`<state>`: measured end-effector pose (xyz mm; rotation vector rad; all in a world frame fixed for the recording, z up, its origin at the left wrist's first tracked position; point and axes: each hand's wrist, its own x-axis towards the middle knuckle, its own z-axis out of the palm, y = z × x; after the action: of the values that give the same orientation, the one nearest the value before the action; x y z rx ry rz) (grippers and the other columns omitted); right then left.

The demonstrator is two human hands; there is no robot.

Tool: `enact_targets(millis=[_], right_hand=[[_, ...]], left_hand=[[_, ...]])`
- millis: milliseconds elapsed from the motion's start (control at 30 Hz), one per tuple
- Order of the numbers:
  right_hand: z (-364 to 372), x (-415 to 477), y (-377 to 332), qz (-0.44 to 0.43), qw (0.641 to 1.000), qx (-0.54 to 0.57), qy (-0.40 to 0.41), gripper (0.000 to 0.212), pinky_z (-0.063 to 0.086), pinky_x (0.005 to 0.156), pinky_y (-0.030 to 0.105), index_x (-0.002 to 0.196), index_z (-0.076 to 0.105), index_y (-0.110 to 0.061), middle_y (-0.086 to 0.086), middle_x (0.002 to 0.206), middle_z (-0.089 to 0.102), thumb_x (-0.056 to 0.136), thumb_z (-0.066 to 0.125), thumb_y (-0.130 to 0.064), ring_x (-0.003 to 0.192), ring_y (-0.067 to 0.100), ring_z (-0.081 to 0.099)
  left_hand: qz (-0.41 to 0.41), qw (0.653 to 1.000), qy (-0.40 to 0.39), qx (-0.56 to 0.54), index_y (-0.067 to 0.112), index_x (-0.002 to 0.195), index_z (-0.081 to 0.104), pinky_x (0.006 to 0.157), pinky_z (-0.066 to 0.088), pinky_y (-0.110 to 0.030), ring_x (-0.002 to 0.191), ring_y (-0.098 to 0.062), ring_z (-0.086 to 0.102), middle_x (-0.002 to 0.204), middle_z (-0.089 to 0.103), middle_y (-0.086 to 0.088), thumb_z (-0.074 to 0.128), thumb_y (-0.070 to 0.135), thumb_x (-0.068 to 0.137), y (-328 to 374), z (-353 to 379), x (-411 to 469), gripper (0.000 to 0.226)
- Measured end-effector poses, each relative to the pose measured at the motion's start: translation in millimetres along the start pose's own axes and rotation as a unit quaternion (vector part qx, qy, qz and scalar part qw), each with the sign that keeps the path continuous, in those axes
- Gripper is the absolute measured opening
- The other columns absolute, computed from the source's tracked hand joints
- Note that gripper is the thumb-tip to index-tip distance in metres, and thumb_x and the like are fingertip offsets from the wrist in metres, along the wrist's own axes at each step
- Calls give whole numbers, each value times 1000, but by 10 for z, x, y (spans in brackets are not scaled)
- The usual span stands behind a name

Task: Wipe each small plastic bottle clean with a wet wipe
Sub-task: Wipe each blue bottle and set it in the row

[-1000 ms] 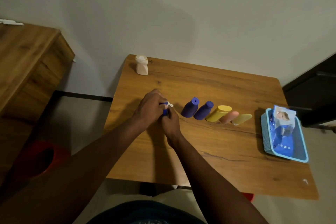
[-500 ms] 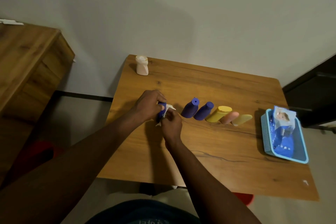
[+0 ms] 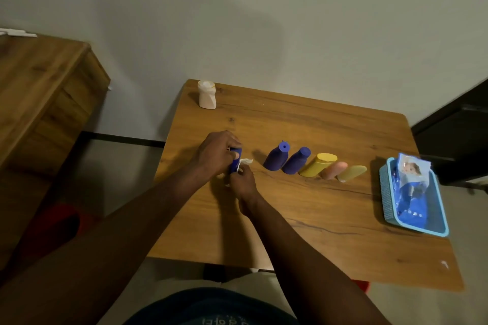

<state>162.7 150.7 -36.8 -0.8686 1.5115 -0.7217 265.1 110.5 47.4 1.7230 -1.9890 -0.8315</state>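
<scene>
- The held bottle, small and blue, is gripped by the left hand over the left part of the table.
- Only a narrow strip of it is seen between the curled fingers. Its cap and base are hidden, and whether it touches the table cannot be told.
- A white wipe is pinched in the right hand and pressed to the held bottle's right side.
- Just 1 crumpled corner of the wipe sticks out. The rest is covered by the hand, so which fingers pinch it cannot be made out.
- The 2 hands are touching around the held bottle.
- To the right, apart from the hands, 5 more are set side by side in a row: a holed bottle, a blue bottle, a yellow bottle, a pink bottle and an olive bottle.
- Each is partly overlapped by its neighbour. Whether they stand or lie cannot be settled from this angle.
- A white bottle is stood alone at the far left corner.
- A teal basket is placed at the right edge, with a blue pack in it. The pack's print is too blurred to read.
- A wooden cabinet is cut off by the left edge.
- A red object on the floor is dim and partly covered by the left forearm.
</scene>
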Motion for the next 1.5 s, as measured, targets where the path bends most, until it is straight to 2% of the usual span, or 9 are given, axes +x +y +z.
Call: enact_targets(millis=[167, 267, 533, 633, 867, 1033, 1167, 1300, 1500], right_hand=[[14, -103, -9, -63, 997, 32, 9, 43, 46, 67, 42, 106, 60, -8, 24, 96, 65, 65, 50, -15, 77, 22, 56], [-27, -31, -44, -67, 997, 30, 18, 47, 48, 68, 39, 111, 62, -13, 13, 95, 68, 65, 51, -17, 79, 19, 59], [-76, 69, -19, 6, 999, -38, -19, 43, 44, 66, 40, 100, 62, -3, 11, 86, 64, 62, 50, -19, 73, 21, 56], [-72, 10, 22, -25, 1000, -15, -4, 35, 41, 62, 38, 99, 62, 1, 8, 80, 61, 68, 51, -12, 69, 18, 52], [-77, 171, -235, -102, 995, -4, -1, 26, 51, 66, 40, 104, 67, -22, 0, 84, 70, 78, 63, -16, 76, 18, 63], [-171, 216, -160, -63, 994, -69, -54, 41, 51, 69, 38, 116, 62, -12, 9, 96, 69, 77, 61, 0, 82, 21, 62], [-235, 121, -68, -27, 994, -71, -74, 45, 51, 74, 42, 117, 60, -7, 10, 97, 65, 76, 59, 11, 85, 25, 59], [-216, -59, -92, -98, 993, -61, -42, 60, 53, 72, 38, 127, 60, -15, -2, 99, 68, 73, 60, 9, 84, 14, 62], [-191, -83, -266, -168, 983, -74, -18, 58, 56, 83, 40, 128, 59, -22, -5, 110, 71, 73, 63, -4, 96, 11, 66]], left_hand=[[5, 1000, 1, -1, 6, 116, 74, 96, 48, -23, 112, -16, 63, 123, 69, -6, 71, -1, 86, 8, -13, -11, 31], [6, 1000, 2, -5, 6, 117, 73, 96, 46, -20, 112, -16, 63, 123, 69, -5, 70, -2, 86, 2, -4, -12, 32], [-14, 1000, 7, -1, 6, 118, 72, 100, 49, -25, 115, -15, 63, 126, 68, -5, 72, -1, 87, 26, 17, -4, 32], [-9, 1000, 10, -8, 6, 117, 73, 98, 50, -23, 113, -15, 64, 124, 69, -5, 71, -2, 86, -2, 23, -6, 32], [-1, 1000, 7, -12, 11, 115, 75, 100, 51, -26, 111, -12, 64, 121, 70, -2, 73, -2, 85, -16, 22, 7, 33], [-6, 1000, 7, -1, 10, 114, 75, 97, 49, -22, 111, -13, 64, 120, 70, -2, 74, -1, 84, -16, 24, 11, 32], [-8, 1000, 4, -8, 8, 116, 74, 101, 51, -30, 113, -14, 64, 122, 69, -3, 74, 0, 84, -20, 22, 20, 33], [-8, 1000, 5, -16, 8, 116, 74, 93, 46, -18, 111, -13, 64, 121, 70, -3, 73, -2, 84, -42, 17, 21, 33], [9, 999, -4, -31, 12, 114, 76, 94, 47, -19, 110, -12, 65, 118, 71, -1, 76, 0, 82, -75, -13, 25, 34]])
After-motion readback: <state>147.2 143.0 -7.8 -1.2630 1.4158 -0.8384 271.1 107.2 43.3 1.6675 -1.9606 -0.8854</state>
